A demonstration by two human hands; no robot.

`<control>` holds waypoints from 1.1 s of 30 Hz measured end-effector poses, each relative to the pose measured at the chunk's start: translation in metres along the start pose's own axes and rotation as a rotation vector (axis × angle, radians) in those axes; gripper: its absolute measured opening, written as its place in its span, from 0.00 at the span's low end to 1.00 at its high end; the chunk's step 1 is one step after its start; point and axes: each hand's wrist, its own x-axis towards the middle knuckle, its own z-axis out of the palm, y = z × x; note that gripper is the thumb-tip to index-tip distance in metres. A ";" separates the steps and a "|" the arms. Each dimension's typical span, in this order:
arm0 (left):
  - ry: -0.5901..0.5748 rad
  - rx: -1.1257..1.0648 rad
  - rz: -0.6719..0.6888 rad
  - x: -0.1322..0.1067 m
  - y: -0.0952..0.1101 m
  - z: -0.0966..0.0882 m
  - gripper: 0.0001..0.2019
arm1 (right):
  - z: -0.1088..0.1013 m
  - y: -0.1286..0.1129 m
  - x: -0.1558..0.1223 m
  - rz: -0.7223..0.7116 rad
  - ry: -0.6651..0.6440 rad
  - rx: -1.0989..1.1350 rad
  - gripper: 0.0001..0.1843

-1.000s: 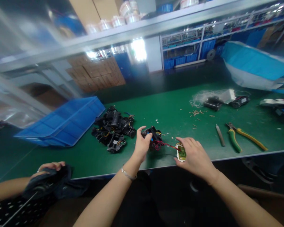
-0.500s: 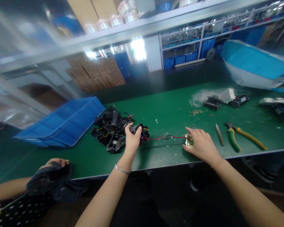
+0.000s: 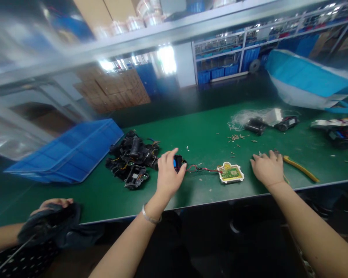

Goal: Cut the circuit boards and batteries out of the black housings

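My left hand (image 3: 169, 173) holds a small black plastic part (image 3: 178, 162) mid-frame. Thin red and black wires (image 3: 203, 169) run to a flat green board in a white rim (image 3: 231, 173), right of middle. My right hand (image 3: 268, 168) partly covers yellow-handled pliers (image 3: 301, 169); I can't tell if it grips.

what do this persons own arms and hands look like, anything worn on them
Both hands are bare: the left hand and the right hand have no gloves. No sleeve shows on either arm in view. The left wrist carries a narrow, silver-coloured bracelet, shaped as a rounded band; no bracelet or watch shows on the right wrist. Any fine marking is too blurred to tell.
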 end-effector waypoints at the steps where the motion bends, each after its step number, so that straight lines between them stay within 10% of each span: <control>1: -0.114 -0.038 0.052 -0.004 0.013 0.000 0.20 | 0.003 0.004 0.001 -0.028 -0.026 0.005 0.17; 5: -0.551 -0.065 0.146 -0.023 0.050 0.016 0.17 | 0.004 0.005 0.004 -0.059 -0.044 0.060 0.18; 10: -0.707 0.053 0.051 -0.039 0.060 0.047 0.30 | -0.008 -0.013 0.000 0.078 0.011 0.605 0.16; 14: -0.689 0.018 -0.070 -0.040 0.061 0.064 0.36 | -0.011 -0.040 -0.021 0.078 -0.231 0.885 0.18; 21: -0.505 -0.496 -0.317 -0.027 0.046 0.085 0.26 | -0.030 -0.080 -0.060 0.143 -0.280 1.096 0.19; 33: -0.483 -0.970 -0.591 -0.025 0.037 0.080 0.19 | -0.032 -0.081 -0.054 0.196 -0.353 1.312 0.24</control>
